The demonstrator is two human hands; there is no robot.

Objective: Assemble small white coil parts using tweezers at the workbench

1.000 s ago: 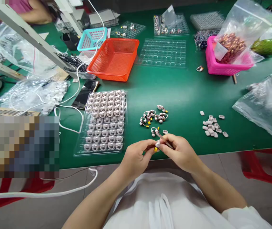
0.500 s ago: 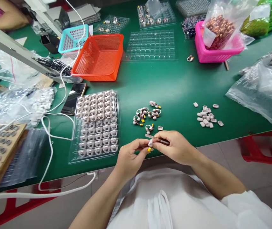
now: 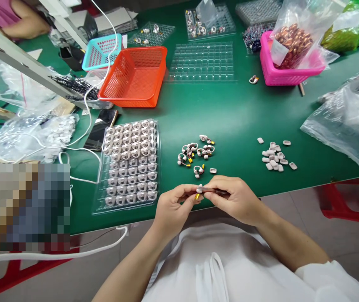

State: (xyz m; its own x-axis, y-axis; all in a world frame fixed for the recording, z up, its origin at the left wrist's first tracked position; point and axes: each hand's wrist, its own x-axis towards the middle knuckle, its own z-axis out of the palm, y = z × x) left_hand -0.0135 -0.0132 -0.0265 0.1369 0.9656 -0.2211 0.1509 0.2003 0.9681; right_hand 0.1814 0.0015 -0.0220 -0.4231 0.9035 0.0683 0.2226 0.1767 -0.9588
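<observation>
My left hand (image 3: 177, 205) pinches a small white earbud part (image 3: 199, 189) with a yellow tab hanging below it, close to the table's front edge. In my right hand (image 3: 232, 195) is a thin dark metal tool that looks like tweezers (image 3: 212, 190), its tip against the earbud part. The fingers hide much of both. Just beyond my hands lie several loose earbud parts (image 3: 198, 170) with white loops and yellow tabs, and one pale oblong cap (image 3: 213, 170). A group of similar caps (image 3: 273, 157) lies to the right.
A clear tray (image 3: 132, 163) full of grey-white shells stands at left, near a phone (image 3: 100, 130) and a white cable (image 3: 85, 179). Farther back are an orange basket (image 3: 132, 94), an unfilled clear tray (image 3: 201, 63) and a pink basket (image 3: 292, 77). A plastic bag (image 3: 349, 113) lies right.
The tool in my right hand has turned so that its tip, earlier beyond the earbud part, now meets it. The whole view has shifted slightly.
</observation>
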